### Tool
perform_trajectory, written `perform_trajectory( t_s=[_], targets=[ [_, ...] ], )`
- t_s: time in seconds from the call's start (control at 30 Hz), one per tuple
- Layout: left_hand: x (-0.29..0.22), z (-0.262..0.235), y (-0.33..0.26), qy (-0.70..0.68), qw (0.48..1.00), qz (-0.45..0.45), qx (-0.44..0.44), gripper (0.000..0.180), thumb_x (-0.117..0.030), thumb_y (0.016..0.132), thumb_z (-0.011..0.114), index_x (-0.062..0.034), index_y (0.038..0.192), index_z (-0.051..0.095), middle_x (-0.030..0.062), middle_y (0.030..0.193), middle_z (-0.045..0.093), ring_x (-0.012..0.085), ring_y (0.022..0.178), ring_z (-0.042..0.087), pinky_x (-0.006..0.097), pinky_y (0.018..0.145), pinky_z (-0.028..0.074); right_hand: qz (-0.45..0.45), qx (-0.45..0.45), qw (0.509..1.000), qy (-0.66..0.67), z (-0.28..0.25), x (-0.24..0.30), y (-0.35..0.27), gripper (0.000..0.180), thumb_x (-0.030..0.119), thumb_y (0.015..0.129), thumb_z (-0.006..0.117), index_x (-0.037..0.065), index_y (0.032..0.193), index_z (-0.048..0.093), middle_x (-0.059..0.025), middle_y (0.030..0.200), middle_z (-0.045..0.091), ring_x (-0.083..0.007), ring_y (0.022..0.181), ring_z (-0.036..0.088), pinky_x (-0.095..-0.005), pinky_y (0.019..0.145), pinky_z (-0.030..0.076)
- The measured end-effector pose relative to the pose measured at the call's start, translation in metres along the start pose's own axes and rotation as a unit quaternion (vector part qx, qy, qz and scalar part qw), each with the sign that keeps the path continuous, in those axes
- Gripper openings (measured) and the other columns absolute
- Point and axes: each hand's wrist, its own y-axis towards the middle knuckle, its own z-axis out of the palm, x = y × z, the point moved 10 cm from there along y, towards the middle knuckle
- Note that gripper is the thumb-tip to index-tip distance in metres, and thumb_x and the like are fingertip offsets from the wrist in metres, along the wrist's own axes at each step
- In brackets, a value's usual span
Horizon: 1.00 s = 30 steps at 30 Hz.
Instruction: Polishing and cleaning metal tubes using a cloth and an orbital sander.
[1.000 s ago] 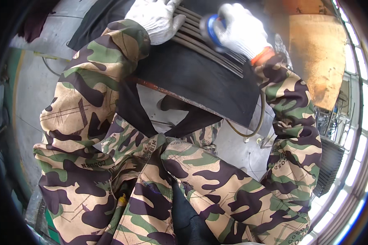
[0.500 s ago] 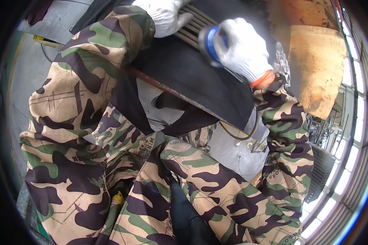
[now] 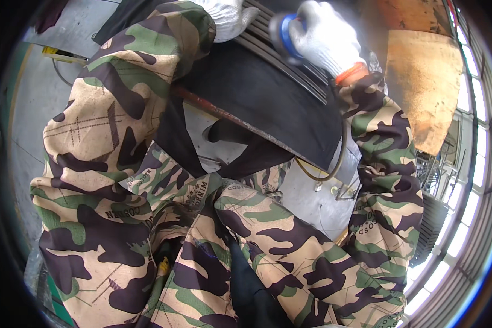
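Note:
In a white knit glove, my right hand (image 3: 325,38) grips a round sander (image 3: 287,37) with a blue rim. Its dark pad, smeared by motion, lies over a row of long, thin grey bars (image 3: 281,59). My left hand (image 3: 224,16), gloved in white too, rests at the bars' left side with its thumb stretched out over them. The upper edge of the picture cuts off part of its fingers. Beneath the bars is a black-covered work table (image 3: 246,90) that slopes across the view.
A worn red-brown metal edge (image 3: 224,116) borders the table's near side, close to my knees. A yellowish hose (image 3: 327,176) loops down at its right corner. Brown boards (image 3: 423,87) stand at the right, with metal racks (image 3: 437,164) behind. Crumpled foil-like material lies beside my right wrist.
My right hand and the sander have moved slightly away from me along the bars, uncovering more of their near ends. My left hand has shifted a little up and right.

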Motion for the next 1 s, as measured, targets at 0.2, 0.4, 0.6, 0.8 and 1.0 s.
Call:
perform_trajectory(
  t_s=[0.2, 0.4, 0.6, 0.8, 1.0],
  targets=[
    [-0.001, 0.015, 0.005, 0.007, 0.998, -0.022, 0.06, 0.062, -0.044, 0.1, 0.052, -0.0012, 0.144, 0.055, 0.0242, 0.149, 0.053, 0.0435, 0.144, 0.043, 0.057, 0.122, 0.025, -0.064, 0.004, 0.998, 0.013, -0.002, 0.032, -0.02, 0.032, 0.037, 0.09, 0.063, 0.011, 0.106, 0.069, -0.0188, 0.107, 0.068, -0.0382, 0.098, 0.07, -0.0511, 0.084, 0.057],
    [0.008, 0.023, 0.011, 0.014, 0.998, -0.046, 0.041, 0.061, -0.043, 0.1, 0.051, -0.0011, 0.145, 0.055, 0.0243, 0.151, 0.051, 0.0432, 0.145, 0.042, 0.057, 0.122, 0.025, -0.018, -0.024, 1.0, 0.009, 0.006, 0.009, -0.002, 0.022, 0.031, 0.087, 0.069, 0.013, 0.1, 0.068, -0.0143, 0.097, 0.068, -0.0366, 0.092, 0.069, -0.0464, 0.082, 0.056],
    [0.01, 0.021, 0.014, 0.017, 0.997, -0.051, 0.058, 0.061, -0.043, 0.101, 0.051, -0.0013, 0.145, 0.055, 0.0241, 0.151, 0.051, 0.042, 0.146, 0.04, 0.056, 0.122, 0.024, -0.003, 0.014, 1.0, 0.015, 0.011, -0.001, 0.003, 0.03, 0.036, 0.088, 0.067, 0.013, 0.107, 0.068, -0.0167, 0.101, 0.067, -0.0372, 0.096, 0.069, -0.0496, 0.084, 0.056],
    [0.0, 0.009, 0.017, -0.014, 0.99, -0.052, 0.129, 0.059, -0.041, 0.1, 0.052, 0.0003, 0.142, 0.057, 0.024, 0.149, 0.053, 0.0418, 0.144, 0.042, 0.056, 0.121, 0.026, -0.059, -0.037, 0.997, 0.023, 0.002, 0.021, -0.028, 0.022, 0.03, 0.086, 0.071, 0.014, 0.101, 0.069, -0.0135, 0.098, 0.069, -0.0357, 0.092, 0.069, -0.0445, 0.083, 0.057],
    [0.01, 0.018, 0.016, 0.024, 0.999, -0.042, 0.018, 0.057, -0.04, 0.098, 0.054, 0.0, 0.139, 0.059, 0.0239, 0.146, 0.055, 0.042, 0.142, 0.045, 0.056, 0.119, 0.028, -0.003, -0.022, 1.0, 0.02, 0.0, 0.0, 0.005, 0.027, 0.033, 0.09, 0.066, 0.01, 0.104, 0.069, -0.0172, 0.103, 0.069, -0.0398, 0.093, 0.069, -0.0472, 0.084, 0.056]
  ],
)
